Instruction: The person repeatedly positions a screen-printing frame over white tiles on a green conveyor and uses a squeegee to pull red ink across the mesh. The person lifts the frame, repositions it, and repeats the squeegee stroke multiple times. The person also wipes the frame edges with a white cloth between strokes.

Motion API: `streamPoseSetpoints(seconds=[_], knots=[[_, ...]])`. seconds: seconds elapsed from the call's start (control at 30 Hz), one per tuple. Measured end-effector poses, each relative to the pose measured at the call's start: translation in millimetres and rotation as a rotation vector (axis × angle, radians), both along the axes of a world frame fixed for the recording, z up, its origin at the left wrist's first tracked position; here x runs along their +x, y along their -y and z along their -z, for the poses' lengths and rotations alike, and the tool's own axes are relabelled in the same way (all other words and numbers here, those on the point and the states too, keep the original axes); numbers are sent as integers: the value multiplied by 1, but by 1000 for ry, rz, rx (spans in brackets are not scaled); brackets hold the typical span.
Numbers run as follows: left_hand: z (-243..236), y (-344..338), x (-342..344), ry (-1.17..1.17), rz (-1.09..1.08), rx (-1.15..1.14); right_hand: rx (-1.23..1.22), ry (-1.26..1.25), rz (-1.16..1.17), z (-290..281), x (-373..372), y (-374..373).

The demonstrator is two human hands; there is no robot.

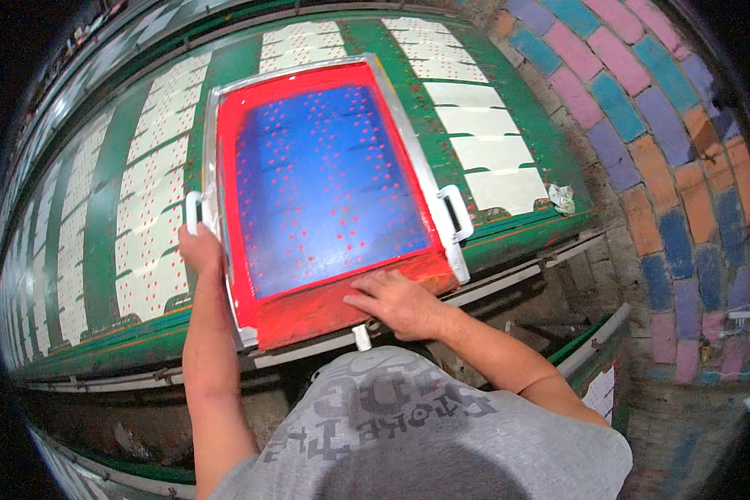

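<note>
A screen printing frame (pixel 398 117) with a silvery metal border and blue mesh lies over the green table, red ink around its margins. My left hand (pixel 202 250) is closed at the lower end of the white handle (pixel 193 210) on the frame's left side. Along the near end runs a wide red-stained bar (pixel 308 312); whether it is a squeegee or part of the frame I cannot tell. My right hand (pixel 402 304) bends over this bar, fingertips on its top and thumb side hidden. A second white handle (pixel 456 212) on the right is untouched.
White sheets with red dots (pixel 154 192) lie in rows on the long green table (pixel 104 225). To the right, plain white sheets (pixel 479 137) form a column. Crumpled wrap (pixel 562 198) sits at the table's corner. Painted brick paving (pixel 642 125) runs beyond; a rail (pixel 508 279) edges the table.
</note>
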State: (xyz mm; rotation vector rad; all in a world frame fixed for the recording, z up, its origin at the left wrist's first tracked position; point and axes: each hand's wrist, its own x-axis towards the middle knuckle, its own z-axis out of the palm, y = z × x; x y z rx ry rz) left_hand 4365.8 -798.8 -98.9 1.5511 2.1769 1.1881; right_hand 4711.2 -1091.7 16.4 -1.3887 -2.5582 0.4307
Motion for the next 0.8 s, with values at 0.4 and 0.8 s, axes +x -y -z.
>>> streamPoseSetpoints(seconds=[0.4, 0.8], knots=[[21, -18, -20, -130, -35, 43, 284, -379, 676, 11, 184, 8], [22, -20, -21, -249, -52, 115, -405, -1132, 831, 43, 200, -28]])
